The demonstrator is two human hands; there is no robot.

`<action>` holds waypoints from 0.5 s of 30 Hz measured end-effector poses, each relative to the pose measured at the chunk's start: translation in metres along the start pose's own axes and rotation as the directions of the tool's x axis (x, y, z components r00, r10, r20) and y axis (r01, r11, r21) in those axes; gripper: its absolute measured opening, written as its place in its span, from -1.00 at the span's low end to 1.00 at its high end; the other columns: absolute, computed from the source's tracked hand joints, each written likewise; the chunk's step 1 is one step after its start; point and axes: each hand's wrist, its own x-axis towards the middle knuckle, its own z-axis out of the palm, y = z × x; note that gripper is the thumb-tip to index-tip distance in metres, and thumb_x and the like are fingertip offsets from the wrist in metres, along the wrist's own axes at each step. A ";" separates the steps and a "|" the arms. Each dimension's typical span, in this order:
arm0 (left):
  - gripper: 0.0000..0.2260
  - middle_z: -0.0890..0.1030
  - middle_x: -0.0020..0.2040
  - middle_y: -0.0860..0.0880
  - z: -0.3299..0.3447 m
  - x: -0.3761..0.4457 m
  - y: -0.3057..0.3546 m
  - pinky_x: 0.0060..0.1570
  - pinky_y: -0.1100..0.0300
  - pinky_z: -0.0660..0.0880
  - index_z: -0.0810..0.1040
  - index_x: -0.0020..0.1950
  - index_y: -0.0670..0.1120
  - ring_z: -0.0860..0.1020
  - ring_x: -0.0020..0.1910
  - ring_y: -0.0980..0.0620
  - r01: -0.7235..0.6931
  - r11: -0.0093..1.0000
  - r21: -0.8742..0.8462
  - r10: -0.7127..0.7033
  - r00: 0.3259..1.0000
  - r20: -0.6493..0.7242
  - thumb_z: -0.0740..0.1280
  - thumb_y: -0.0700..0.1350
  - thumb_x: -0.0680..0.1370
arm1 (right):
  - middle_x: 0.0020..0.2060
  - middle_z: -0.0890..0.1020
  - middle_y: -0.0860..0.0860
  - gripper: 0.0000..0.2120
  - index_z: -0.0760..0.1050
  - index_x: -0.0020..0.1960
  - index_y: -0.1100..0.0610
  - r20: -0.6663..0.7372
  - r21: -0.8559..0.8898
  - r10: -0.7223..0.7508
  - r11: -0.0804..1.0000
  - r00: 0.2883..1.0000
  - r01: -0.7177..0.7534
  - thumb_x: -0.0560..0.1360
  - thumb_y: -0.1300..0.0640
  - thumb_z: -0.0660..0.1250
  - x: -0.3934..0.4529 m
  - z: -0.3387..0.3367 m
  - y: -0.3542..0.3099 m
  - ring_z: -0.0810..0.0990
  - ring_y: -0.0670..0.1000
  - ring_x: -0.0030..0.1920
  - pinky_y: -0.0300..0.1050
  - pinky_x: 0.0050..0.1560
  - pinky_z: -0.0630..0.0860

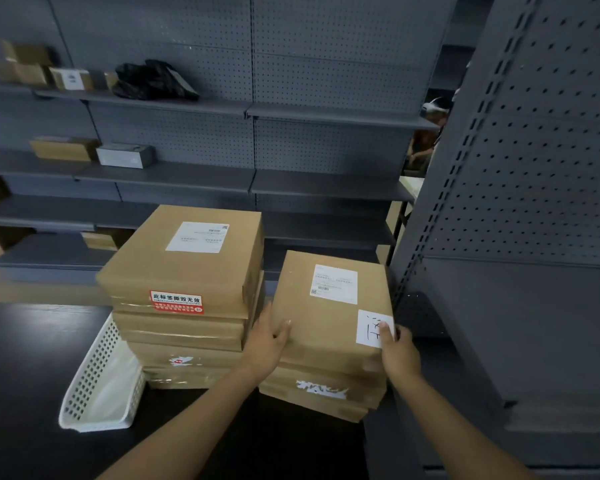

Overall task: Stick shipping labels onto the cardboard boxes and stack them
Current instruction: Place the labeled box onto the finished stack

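Now both hands grip the top box [329, 313]: left hand [265, 341] at nine o'clock, right hand [400, 353] at four. Taller stack [184, 292] sits beside.

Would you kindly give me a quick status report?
Both hands, left and right, grip labelled top box on right stack. Left stack alongside. Nothing blocking.

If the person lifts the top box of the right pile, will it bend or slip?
The top box looks flat with sharp edges, so probably stiff. Left hand and right hand grip opposite sides; the plain cardboard likely will not slip. It overhangs the right pile, so it may tip.
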 end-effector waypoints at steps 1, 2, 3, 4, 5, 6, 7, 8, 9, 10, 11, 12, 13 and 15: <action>-0.49 0.35 0.21 0.15 0.000 -0.001 0.000 0.06 0.58 0.21 0.19 0.50 -0.09 0.32 0.13 0.26 0.000 1.000 0.004 0.000 1.000 -0.005 0.23 0.03 0.60 | 0.04 0.55 0.10 -0.52 0.30 0.39 0.16 -0.004 -0.004 -0.004 1.000 1.000 0.004 0.61 -0.13 0.13 -0.001 0.000 -0.001 0.48 0.07 -0.12 -0.08 -0.23 0.37; -0.47 0.38 0.25 0.11 0.000 -0.001 0.000 0.11 0.50 0.22 0.18 0.51 -0.09 0.34 0.15 0.23 0.005 1.000 0.017 -0.005 1.000 -0.011 0.23 0.05 0.60 | 0.02 0.55 0.08 -0.52 0.31 0.39 0.16 -0.008 -0.009 -0.008 1.000 1.000 0.007 0.61 -0.13 0.13 -0.002 0.001 -0.002 0.48 0.06 -0.12 -0.09 -0.24 0.36; -0.45 0.40 0.30 0.06 -0.001 -0.002 -0.001 0.13 0.40 0.25 0.16 0.52 -0.09 0.38 0.19 0.17 0.017 0.999 0.039 -0.016 1.000 -0.019 0.22 0.08 0.60 | 0.02 0.56 0.09 -0.53 0.32 0.38 0.16 -0.009 -0.018 -0.010 1.000 1.000 0.009 0.61 -0.13 0.12 -0.002 0.000 -0.003 0.48 0.06 -0.12 -0.09 -0.23 0.37; -0.43 0.43 0.33 0.01 -0.001 -0.002 -0.002 0.13 0.31 0.29 0.15 0.52 -0.10 0.43 0.22 0.10 0.030 0.997 0.067 -0.028 0.999 -0.026 0.21 0.11 0.60 | 0.06 0.57 0.11 -0.53 0.34 0.38 0.17 -0.008 -0.028 -0.014 1.000 1.000 0.014 0.62 -0.13 0.10 -0.002 0.000 -0.003 0.48 0.07 -0.10 -0.08 -0.19 0.37; -0.41 0.46 0.33 -0.04 -0.001 -0.002 -0.003 0.11 0.27 0.31 0.14 0.52 -0.10 0.46 0.22 0.04 0.041 0.995 0.089 -0.038 0.999 -0.028 0.19 0.15 0.59 | 0.10 0.58 0.13 -0.52 0.36 0.38 0.17 -0.004 -0.040 -0.010 0.999 1.000 0.010 0.62 -0.14 0.07 -0.003 0.000 -0.004 0.49 0.08 -0.09 -0.08 -0.15 0.37; -0.40 0.49 0.32 -0.07 -0.002 -0.003 -0.004 0.07 0.26 0.33 0.15 0.51 -0.10 0.48 0.17 0.03 0.045 0.994 0.098 -0.043 0.999 -0.023 0.18 0.18 0.58 | 0.12 0.58 0.15 -0.50 0.37 0.37 0.17 -0.003 -0.047 -0.003 0.999 1.000 0.003 0.63 -0.16 0.03 -0.004 -0.001 -0.005 0.49 0.09 -0.06 -0.08 -0.13 0.37; -0.39 0.51 0.29 -0.09 -0.002 -0.004 -0.004 0.04 0.26 0.35 0.17 0.50 -0.10 0.49 0.11 0.06 0.047 0.994 0.100 -0.045 0.999 -0.018 0.18 0.20 0.57 | 0.14 0.58 0.17 -0.47 0.39 0.36 0.17 -0.008 -0.049 0.010 0.999 1.000 -0.010 0.62 -0.18 -0.01 -0.006 -0.002 -0.006 0.51 0.12 -0.03 -0.07 -0.11 0.37; -0.40 0.53 0.27 -0.09 -0.003 -0.006 -0.004 0.02 0.26 0.35 0.20 0.48 -0.10 0.48 0.05 0.10 0.050 0.994 0.099 -0.049 0.999 -0.015 0.17 0.22 0.56 | 0.15 0.58 0.18 -0.44 0.40 0.35 0.18 -0.020 -0.049 0.021 0.999 1.000 -0.022 0.62 -0.20 -0.04 -0.008 -0.003 -0.005 0.53 0.16 0.02 -0.07 -0.10 0.37; -0.40 0.54 0.25 -0.09 -0.004 -0.008 -0.004 0.00 0.25 0.35 0.22 0.46 -0.10 0.47 0.02 0.12 0.060 0.993 0.099 -0.059 0.998 -0.016 0.17 0.23 0.56 | 0.16 0.57 0.19 -0.42 0.40 0.35 0.18 -0.029 -0.046 0.034 0.998 0.999 -0.036 0.62 -0.21 -0.07 -0.010 -0.004 -0.004 0.53 0.19 0.07 -0.06 -0.09 0.38; -0.40 0.55 0.24 -0.08 -0.005 -0.009 -0.005 0.00 0.25 0.35 0.24 0.45 -0.09 0.47 0.02 0.10 0.071 0.992 0.103 -0.070 0.997 -0.017 0.17 0.25 0.55 | 0.18 0.56 0.20 -0.40 0.40 0.36 0.18 -0.045 -0.054 0.037 0.998 0.998 -0.040 0.62 -0.22 -0.08 -0.013 -0.004 -0.003 0.53 0.22 0.11 -0.06 -0.08 0.38; -0.39 0.55 0.24 -0.08 -0.006 -0.011 -0.006 0.01 0.23 0.35 0.24 0.45 -0.08 0.49 0.05 0.07 0.082 0.990 0.112 -0.081 0.997 -0.019 0.16 0.27 0.54 | 0.19 0.55 0.21 -0.40 0.39 0.37 0.19 -0.061 -0.071 0.040 0.996 0.997 -0.044 0.61 -0.22 -0.09 -0.017 -0.005 -0.002 0.53 0.24 0.13 -0.05 -0.07 0.38; -0.38 0.55 0.24 -0.08 -0.008 -0.013 -0.007 0.01 0.22 0.35 0.24 0.45 -0.08 0.50 0.07 0.04 0.091 0.989 0.120 -0.090 0.996 -0.014 0.17 0.29 0.53 | 0.21 0.54 0.22 -0.39 0.36 0.39 0.20 -0.074 -0.090 0.039 0.995 0.996 -0.045 0.61 -0.22 -0.08 -0.021 -0.006 0.000 0.52 0.25 0.15 -0.05 -0.08 0.38; -0.37 0.55 0.24 -0.08 -0.011 -0.015 -0.007 0.01 0.21 0.37 0.24 0.45 -0.08 0.49 0.06 0.03 0.097 0.987 0.125 -0.097 0.995 -0.006 0.17 0.29 0.53 | 0.22 0.53 0.23 -0.39 0.32 0.42 0.21 -0.090 -0.112 0.040 0.992 0.995 -0.050 0.61 -0.22 -0.08 -0.027 -0.007 -0.001 0.52 0.26 0.16 -0.04 -0.08 0.39; -0.40 0.55 0.23 -0.07 -0.017 -0.021 -0.008 0.00 0.17 0.40 0.26 0.44 -0.07 0.47 0.01 0.06 0.098 0.985 0.140 -0.099 0.995 0.001 0.19 0.27 0.54 | 0.26 0.51 0.24 -0.38 0.24 0.46 0.22 -0.124 -0.129 0.043 0.990 0.991 -0.059 0.61 -0.21 -0.06 -0.040 -0.009 -0.001 0.50 0.28 0.19 0.00 -0.05 0.42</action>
